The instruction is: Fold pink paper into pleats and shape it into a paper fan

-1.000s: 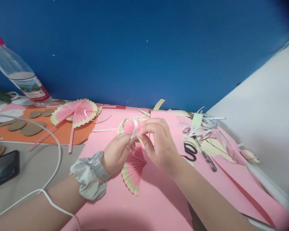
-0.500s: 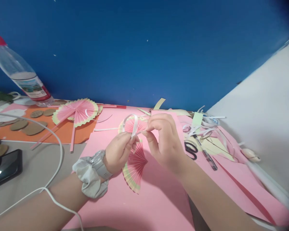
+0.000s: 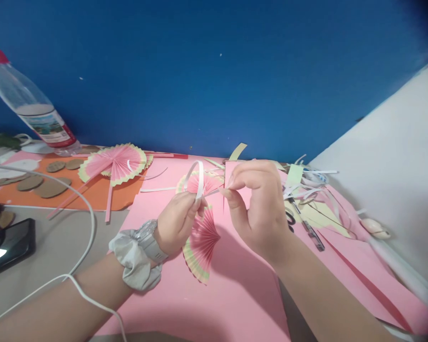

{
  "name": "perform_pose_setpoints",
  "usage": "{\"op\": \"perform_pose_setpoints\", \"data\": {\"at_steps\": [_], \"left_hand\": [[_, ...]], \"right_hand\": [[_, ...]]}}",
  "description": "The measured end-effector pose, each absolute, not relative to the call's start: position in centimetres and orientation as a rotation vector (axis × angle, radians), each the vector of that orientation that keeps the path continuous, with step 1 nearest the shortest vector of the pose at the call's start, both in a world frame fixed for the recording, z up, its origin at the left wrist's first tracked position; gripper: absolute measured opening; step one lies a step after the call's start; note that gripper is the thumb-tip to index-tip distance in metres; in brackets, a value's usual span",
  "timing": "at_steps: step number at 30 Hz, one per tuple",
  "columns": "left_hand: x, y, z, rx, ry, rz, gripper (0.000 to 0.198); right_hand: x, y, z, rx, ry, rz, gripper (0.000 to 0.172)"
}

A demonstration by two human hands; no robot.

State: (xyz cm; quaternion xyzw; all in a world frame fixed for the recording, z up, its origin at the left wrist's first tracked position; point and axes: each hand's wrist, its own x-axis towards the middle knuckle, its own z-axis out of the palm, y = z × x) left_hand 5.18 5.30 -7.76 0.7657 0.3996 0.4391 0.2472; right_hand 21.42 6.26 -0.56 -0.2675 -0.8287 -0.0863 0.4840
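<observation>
Between my hands runs a thin white strip [image 3: 201,178], looking like paper or double-sided tape, arched in a loop above the left fingers. My left hand [image 3: 178,219] pinches it at the base of the loop. Thumb and forefinger of my right hand [image 3: 258,209] pinch the strip's thin end, drawn out to the right. Below and behind the hands, a pleated pink paper fan [image 3: 203,237] with a yellow-green edge lies on pink paper [image 3: 171,304]; my left fingers cover part of it. Another pleated piece [image 3: 209,181] shows behind the loop.
Left stand a finished-looking pink fan [image 3: 123,164] with paper handles, brown discs [image 3: 53,187] on orange sheet, a tilted-looking bottle [image 3: 39,109], and a phone [image 3: 10,247]. A white cable [image 3: 91,228] crosses my left forearm. Right lie scissors [image 3: 290,221], a utility knife [image 3: 312,235] and scraps.
My right hand has moved to the right, away from my left hand, and a longer piece of the strip spans between them. The left hand stays nearly in place.
</observation>
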Motion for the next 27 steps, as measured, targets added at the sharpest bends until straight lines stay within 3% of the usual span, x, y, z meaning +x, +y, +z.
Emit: {"op": "perform_pose_setpoints", "data": {"at_steps": [10,19,27], "left_hand": [[5.1,5.5,-8.1,1.984,1.12,1.311,0.028],[5.1,5.6,-8.2,1.77,1.211,1.371,0.029],[4.7,5.8,-8.3,1.716,1.223,1.442,0.021]], "right_hand": [[21.0,5.3,-0.2,-0.586,-2.119,-0.138,0.023],[21.1,5.2,0.4,-0.822,-2.136,0.458,0.004],[21.2,4.7,1.6,-0.89,-2.425,0.766,0.008]]}}
